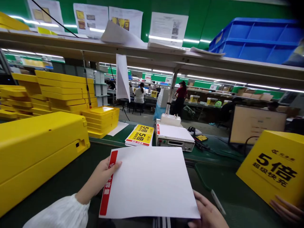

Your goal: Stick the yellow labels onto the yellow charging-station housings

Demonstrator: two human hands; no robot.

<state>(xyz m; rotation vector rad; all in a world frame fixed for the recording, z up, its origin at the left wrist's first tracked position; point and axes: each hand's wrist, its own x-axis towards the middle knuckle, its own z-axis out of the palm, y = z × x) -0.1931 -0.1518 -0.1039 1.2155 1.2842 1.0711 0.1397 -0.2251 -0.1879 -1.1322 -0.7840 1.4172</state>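
A: What is seen first, by size?

B: One green workbench (228,179), spanned by one overhead shelf (147,55). At the left, one long yellow case (40,152) is seen; behind it, yellow covers (66,85) are piled in several overlapping stacks, too crowded to be counted.

A: And above?

B: At least one blue plastic crate (256,41) is stood on the shelf's right end. Four printed papers (168,30) are seen against the green wall.

A: What is found at the far right?

B: One yellow printed box (277,164), touched low down by a co-worker's hand (288,210).

A: Where is the main thing?

B: One white sheet (149,183), red-stripped along its left edge, is held over the bench at the centre front. Behind it, one bench instrument (175,144) is topped by one similar sheet (174,131), and one pile of yellow leaflets (142,133) is set just to its left.

A: And the hands?

B: They are kept apart: the left edge is pinched by the left hand (103,174), thumb on top; the lower right edge is gripped by the right hand (206,210).
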